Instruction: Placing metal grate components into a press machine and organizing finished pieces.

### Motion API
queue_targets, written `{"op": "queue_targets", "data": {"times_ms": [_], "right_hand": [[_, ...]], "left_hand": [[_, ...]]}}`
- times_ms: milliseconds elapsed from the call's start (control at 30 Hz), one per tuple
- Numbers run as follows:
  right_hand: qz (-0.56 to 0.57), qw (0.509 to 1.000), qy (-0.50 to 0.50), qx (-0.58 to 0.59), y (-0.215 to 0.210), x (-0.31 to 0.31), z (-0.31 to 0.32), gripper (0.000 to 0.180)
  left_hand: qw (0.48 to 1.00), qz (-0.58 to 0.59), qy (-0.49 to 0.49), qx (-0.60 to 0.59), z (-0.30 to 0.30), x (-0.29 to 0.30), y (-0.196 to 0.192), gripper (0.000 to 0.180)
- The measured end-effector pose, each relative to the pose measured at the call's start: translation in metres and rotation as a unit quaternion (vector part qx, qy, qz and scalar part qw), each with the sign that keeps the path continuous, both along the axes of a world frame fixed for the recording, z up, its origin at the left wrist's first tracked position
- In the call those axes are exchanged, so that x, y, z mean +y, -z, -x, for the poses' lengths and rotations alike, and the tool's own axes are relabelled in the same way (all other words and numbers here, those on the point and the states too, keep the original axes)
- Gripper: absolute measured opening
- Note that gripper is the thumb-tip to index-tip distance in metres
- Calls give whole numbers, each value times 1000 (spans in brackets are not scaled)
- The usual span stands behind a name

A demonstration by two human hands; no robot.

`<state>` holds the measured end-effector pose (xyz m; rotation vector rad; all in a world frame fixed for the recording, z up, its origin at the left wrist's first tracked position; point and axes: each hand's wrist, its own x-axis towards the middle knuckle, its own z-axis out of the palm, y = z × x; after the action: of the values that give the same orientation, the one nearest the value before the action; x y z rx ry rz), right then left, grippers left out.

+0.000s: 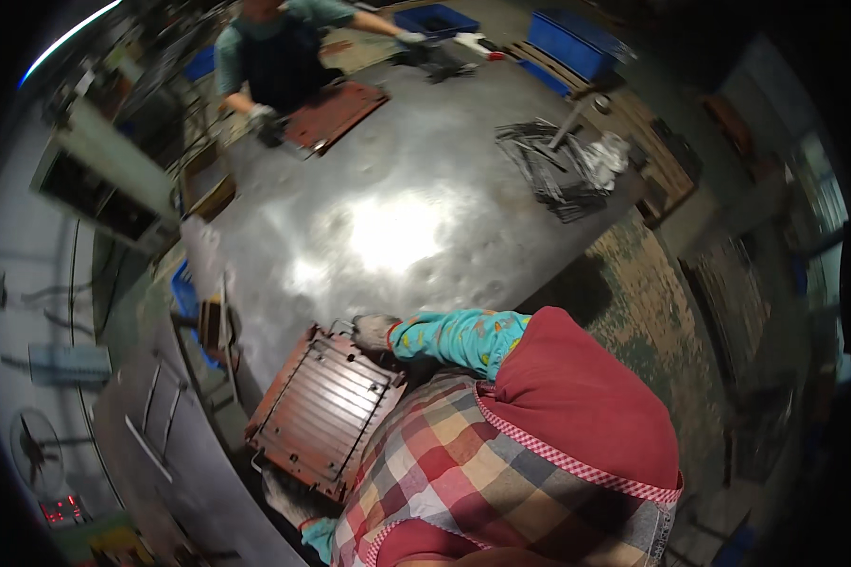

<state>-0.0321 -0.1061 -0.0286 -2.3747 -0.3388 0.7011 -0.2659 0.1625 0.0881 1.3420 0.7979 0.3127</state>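
A reddish-brown rectangular plate (326, 411) with parallel bright metal grooves and wire handles at its ends lies at an angle in front of me, by the near edge of the metal table (321, 203). At its far end my right hand (373, 333), in a pale glove and a turquoise patterned sleeve, is closed by the wire handle. My left hand (286, 498), also gloved, grips the near-left end; its fingers are partly hidden by the plate and blurred.
Across the table a co-worker (279, 61) in gloves has a similar red-brown plate (338, 115). Dark thin metal strips (553, 165) are heaped at the right, beside a crumpled white cloth (605, 161). Blue bins (569, 44) stand beyond. A blue crate (184, 293) is at the left.
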Motion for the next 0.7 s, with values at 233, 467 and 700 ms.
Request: {"op": "queue_targets", "data": {"times_ms": [233,467,700], "right_hand": [[14,872,460,-166,71,-302,-46,38],[128,627,763,-92,-8,-540,-54,63],[-375,413,827,-70,42,-584,-94,31]], "left_hand": [[992,74,85,59,-162,-117,51,20],[947,-19,173,270,-245,-164,154,28],[944,-145,165,247,-250,-169,171,40]]}}
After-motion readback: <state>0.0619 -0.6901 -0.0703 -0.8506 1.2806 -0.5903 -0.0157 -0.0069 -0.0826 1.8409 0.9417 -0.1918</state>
